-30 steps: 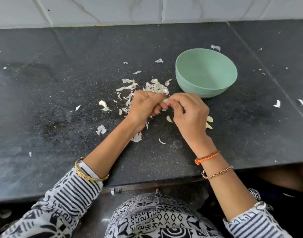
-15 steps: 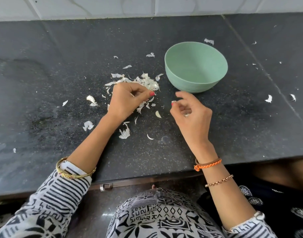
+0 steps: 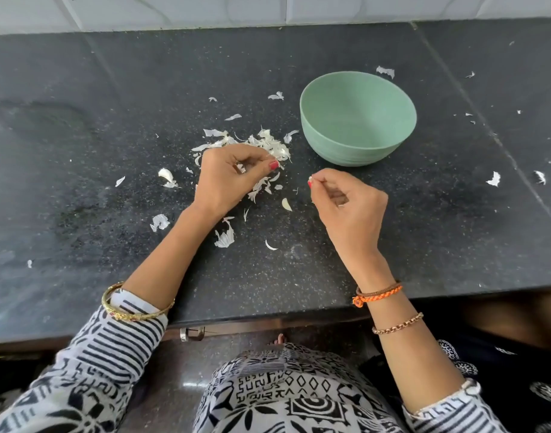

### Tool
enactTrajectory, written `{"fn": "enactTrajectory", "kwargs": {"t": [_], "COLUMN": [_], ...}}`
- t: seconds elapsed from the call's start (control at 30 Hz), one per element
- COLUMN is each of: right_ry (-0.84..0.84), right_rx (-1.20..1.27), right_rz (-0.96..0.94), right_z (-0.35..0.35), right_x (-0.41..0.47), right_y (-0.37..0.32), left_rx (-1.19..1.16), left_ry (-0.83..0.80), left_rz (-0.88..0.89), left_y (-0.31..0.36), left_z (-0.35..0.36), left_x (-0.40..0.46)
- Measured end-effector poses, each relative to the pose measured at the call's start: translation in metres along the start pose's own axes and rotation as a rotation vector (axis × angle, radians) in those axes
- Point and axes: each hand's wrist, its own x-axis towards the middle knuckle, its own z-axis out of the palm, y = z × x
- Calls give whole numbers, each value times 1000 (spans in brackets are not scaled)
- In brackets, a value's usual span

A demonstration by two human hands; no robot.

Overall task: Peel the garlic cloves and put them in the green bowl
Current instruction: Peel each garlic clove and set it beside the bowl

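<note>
The green bowl [image 3: 358, 145] stands on the dark counter [image 3: 111, 151], right of centre; the part of its inside that I see holds nothing. My left hand [image 3: 227, 179] rests with curled fingers on a pile of white garlic peels [image 3: 268, 143], and thumb and forefinger pinch a white scrap from it. My right hand [image 3: 349, 207] hovers just below the bowl, thumb and forefinger pinching a tiny white piece of garlic [image 3: 310, 178]; peel or clove, I cannot tell. One bare garlic clove [image 3: 286, 204] lies on the counter between my hands.
Loose peel scraps are scattered over the counter, among them scraps at the left [image 3: 167, 177], near the front [image 3: 225, 237] and at the right [image 3: 493, 179]. A tiled wall [image 3: 268, 7] runs along the back. The counter's front edge [image 3: 268, 320] lies under my forearms.
My hands, joined on one clove a second ago, have parted. The left went to the peel pile; the right drew away to the right with its small white piece.
</note>
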Motion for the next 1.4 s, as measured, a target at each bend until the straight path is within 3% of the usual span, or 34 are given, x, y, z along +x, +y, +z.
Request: {"fn": "enactTrajectory", "kwargs": {"t": [0.3, 0.57, 0.9, 1.2, 1.4], "right_ry": [-109, -88, -25, -22, -54], "right_rx": [63, -13, -525, -433, -299], "right_rz": [51, 2, -6, 28, -18], "right_z": [11, 17, -20, -24, -18], "right_x": [5, 10, -12, -15, -8], "right_y": [-2, -1, 7, 8, -4], "left_rx": [-53, 131, 239, 257, 252], "left_ry": [-67, -33, -115, -87, 15], "left_rz": [3, 28, 125, 120, 49], "left_y": [1, -6, -7, -6, -7], "left_z": [3, -1, 4, 1, -3], "left_x": [-1, 2, 1, 1, 3]}}
